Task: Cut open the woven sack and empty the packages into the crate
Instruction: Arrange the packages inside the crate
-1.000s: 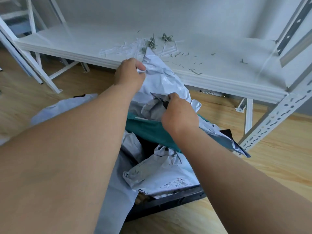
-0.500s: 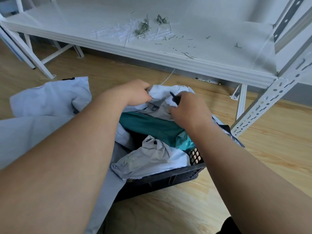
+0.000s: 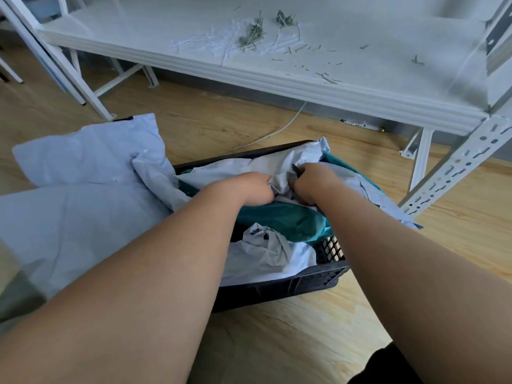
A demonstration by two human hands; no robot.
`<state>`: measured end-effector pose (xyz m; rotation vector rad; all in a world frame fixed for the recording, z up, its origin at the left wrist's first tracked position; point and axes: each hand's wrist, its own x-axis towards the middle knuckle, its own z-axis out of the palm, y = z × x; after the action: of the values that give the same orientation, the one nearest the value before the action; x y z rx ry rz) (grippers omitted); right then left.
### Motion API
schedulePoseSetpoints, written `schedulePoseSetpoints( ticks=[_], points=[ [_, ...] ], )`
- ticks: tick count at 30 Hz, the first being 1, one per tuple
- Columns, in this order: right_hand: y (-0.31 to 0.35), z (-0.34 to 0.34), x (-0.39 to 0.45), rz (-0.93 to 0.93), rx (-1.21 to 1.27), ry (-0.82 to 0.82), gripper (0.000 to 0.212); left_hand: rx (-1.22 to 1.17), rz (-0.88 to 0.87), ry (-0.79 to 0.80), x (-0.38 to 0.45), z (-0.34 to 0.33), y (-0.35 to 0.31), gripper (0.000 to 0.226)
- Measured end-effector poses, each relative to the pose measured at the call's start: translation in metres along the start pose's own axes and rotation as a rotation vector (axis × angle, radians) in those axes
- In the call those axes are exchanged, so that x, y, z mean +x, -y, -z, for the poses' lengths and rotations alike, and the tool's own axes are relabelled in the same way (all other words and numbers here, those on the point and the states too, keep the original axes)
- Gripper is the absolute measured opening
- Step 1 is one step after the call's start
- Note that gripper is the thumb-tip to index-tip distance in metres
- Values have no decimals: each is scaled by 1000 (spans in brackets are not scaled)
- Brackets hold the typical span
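The white shelf [image 3: 277,65] spans the scene beyond the fingers, its front edge running left to right, with cut threads and scraps [image 3: 249,37] scattered on top. Its slotted leg [image 3: 448,167] stands to the right of the fingers, close to the crate's far right corner. Bare wooden floor [image 3: 291,336] lies open on the near side and to the far right.

The pale sack [image 3: 83,195] lies slumped to the left of the fingers, its long axis running from the near left toward the crate, its mouth end draped over the crate's left rim.

The black crate [image 3: 313,281] sits under both hands, long axis running away from the viewer and slightly right. Grey and teal packages [image 3: 279,217] fill it above the rim.

The left hand [image 3: 249,189] and right hand [image 3: 313,184] sit almost touching, each with fingers curled tight into a crumpled grey package [image 3: 279,164] on top of the pile. A small dark object [image 3: 295,169] sticks out of the right fist; what it is cannot be told.
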<state>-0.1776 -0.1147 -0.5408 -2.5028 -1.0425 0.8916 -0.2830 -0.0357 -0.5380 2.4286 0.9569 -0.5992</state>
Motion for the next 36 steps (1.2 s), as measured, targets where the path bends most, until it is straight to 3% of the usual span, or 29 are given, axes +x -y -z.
schedulePoseSetpoints(
  ticks=[2, 5, 6, 9, 12, 17, 20, 22, 24, 26, 30, 32, 36],
  points=[
    [2, 2, 1, 1, -9, -18, 51, 5, 21, -78, -10, 9, 2, 3],
    [11, 10, -2, 35, -10, -127, 54, -59, 0, -135, -30, 24, 5, 55],
    [16, 13, -5, 52, -16, -194, 50, -127, -22, -151, -39, 28, 7, 59],
    [44, 28, -24, 120, -70, -390, 40, -289, 11, -236, -71, 42, 20, 55],
    [82, 32, -44, 190, -100, -470, 33, -309, 88, -456, -100, 54, 42, 56],
    [128, 2, -48, 308, -147, -388, 32, -209, 309, -681, -150, 55, 80, 50],
    [133, -12, -43, 355, -221, -297, 28, -131, 573, -862, -183, 44, 102, 65],
    [132, -22, -42, 383, -242, -239, 25, -291, 758, -882, -203, 34, 114, 85],
    [132, -32, -44, 404, -141, -243, 28, -521, 831, -830, -217, 26, 121, 101],
    [134, -39, -48, 443, -19, -311, 34, -652, 837, -785, -222, 21, 125, 97],
    [140, -32, -60, 610, 149, -438, 30, -563, 726, -914, -212, 26, 116, 57],
    [136, -27, -60, 614, 148, -348, 26, -556, 640, -982, -205, 33, 108, 49],
    [113, -36, -45, 387, -42, -5, 16, -494, 543, -1131, -198, 59, 92, 47]
  ],
)
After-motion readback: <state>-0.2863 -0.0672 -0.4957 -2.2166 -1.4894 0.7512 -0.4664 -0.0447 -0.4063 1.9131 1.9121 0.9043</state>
